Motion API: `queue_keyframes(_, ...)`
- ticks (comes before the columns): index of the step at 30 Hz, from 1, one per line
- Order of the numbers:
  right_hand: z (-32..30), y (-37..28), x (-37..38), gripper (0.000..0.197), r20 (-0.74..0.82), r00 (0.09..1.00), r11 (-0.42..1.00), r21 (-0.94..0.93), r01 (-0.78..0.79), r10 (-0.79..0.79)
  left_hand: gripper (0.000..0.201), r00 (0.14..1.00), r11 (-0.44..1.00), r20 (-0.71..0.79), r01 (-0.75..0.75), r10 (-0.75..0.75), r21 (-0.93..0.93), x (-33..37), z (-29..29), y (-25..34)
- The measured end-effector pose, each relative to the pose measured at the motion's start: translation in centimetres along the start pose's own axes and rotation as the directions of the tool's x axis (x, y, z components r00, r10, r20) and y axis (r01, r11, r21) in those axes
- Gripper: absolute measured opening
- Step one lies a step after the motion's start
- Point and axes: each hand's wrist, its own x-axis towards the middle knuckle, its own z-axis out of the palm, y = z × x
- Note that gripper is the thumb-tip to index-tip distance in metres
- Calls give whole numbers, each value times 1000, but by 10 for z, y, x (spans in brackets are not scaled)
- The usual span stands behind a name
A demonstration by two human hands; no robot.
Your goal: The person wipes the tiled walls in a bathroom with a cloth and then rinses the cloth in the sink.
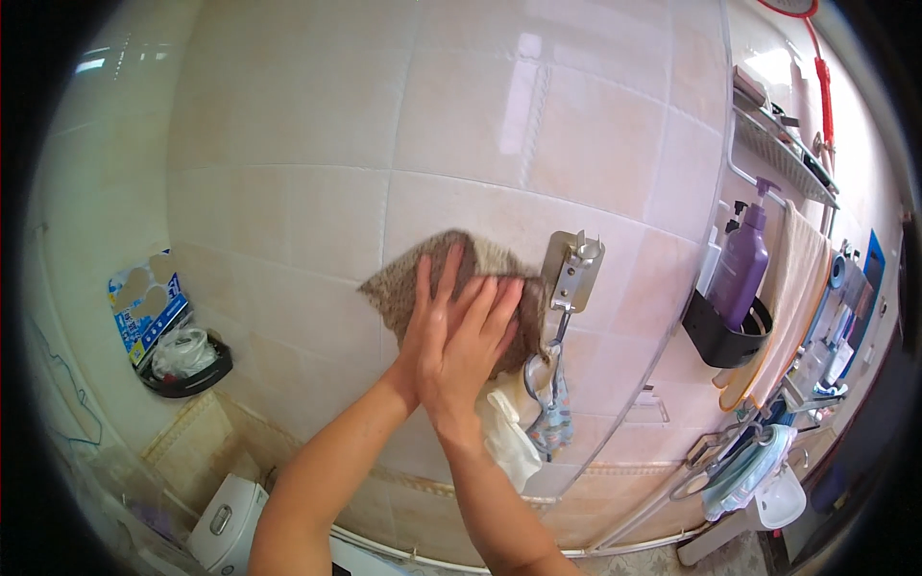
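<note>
A brown-grey mottled cloth (396,285) lies against the tiled wall, creased along its upper right part. My left hand (423,328) rests flat on it, fingers stretched upward. Partly over the left hand, my right hand (463,357) has its fingers extended on the cloth too, leaning to the right. Both palms face the wall and are hidden. Just right of the cloth, a metal hook plate (574,274) is fixed to the tiles. Below it hang a blue patterned cloth (551,408) and a white cloth (509,432), close to my right wrist.
To the left, a black corner shelf (197,377) holds a plastic bag and a blue package. A purple pump bottle (741,269) stands in a black holder (727,336) on the right. Beyond are a wire rack (788,149), a hanging towel (783,298) and a white basin (778,499).
</note>
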Motion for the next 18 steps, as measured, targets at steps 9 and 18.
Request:
queue_keyframes(9,13,-16,40,59,11,981,978,-80,192,-192,52,915,980,-390,-27,104,198,27,-21,-16)
queue_keyframes(18,26,25,-42,58,300,910,925,-163,345,-286,62,945,980,-292,179,-147,87,-51,20,-14)
